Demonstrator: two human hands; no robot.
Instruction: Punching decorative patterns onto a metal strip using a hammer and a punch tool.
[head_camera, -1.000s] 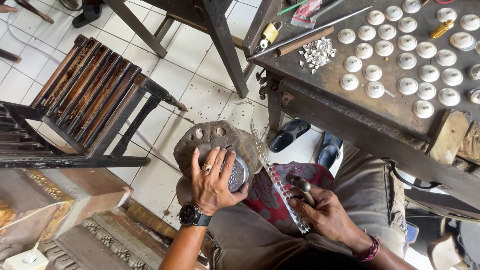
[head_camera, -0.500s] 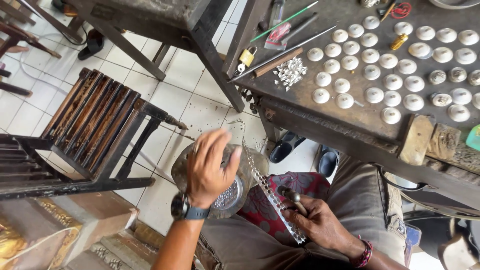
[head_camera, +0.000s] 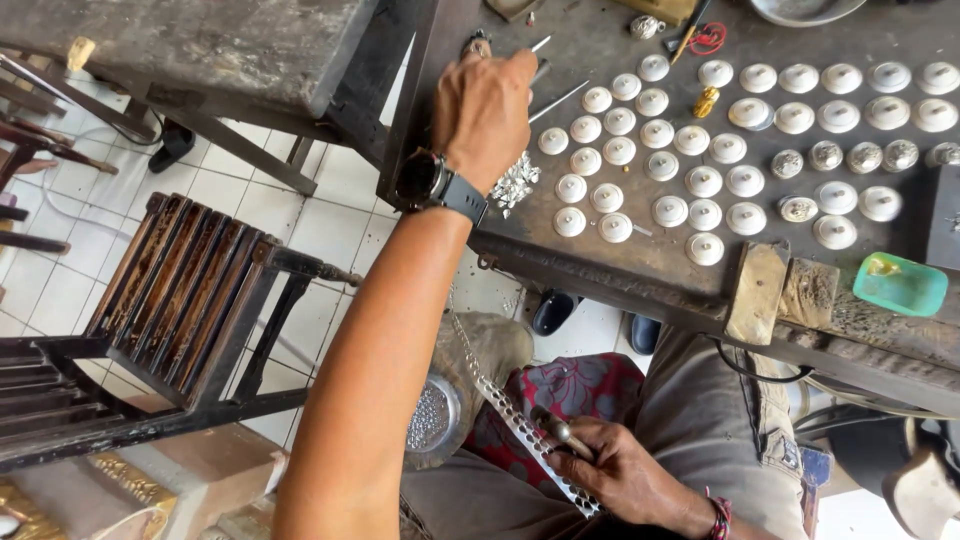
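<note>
Left hand at the bench's edge, right in the lap.

My left hand (head_camera: 487, 105) pinches thin metal rods (head_camera: 556, 100) beside white caps (head_camera: 655, 135); my right hand (head_camera: 610, 470) grips a perforated metal strip (head_camera: 520, 425) on my lap.

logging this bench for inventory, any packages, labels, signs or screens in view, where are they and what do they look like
wristwatch: the only screen, on the left wrist above the workbench edge; dark rounded face, dark grey strap, display not readable.
Packages, labels, signs: none that I can make out.
</note>
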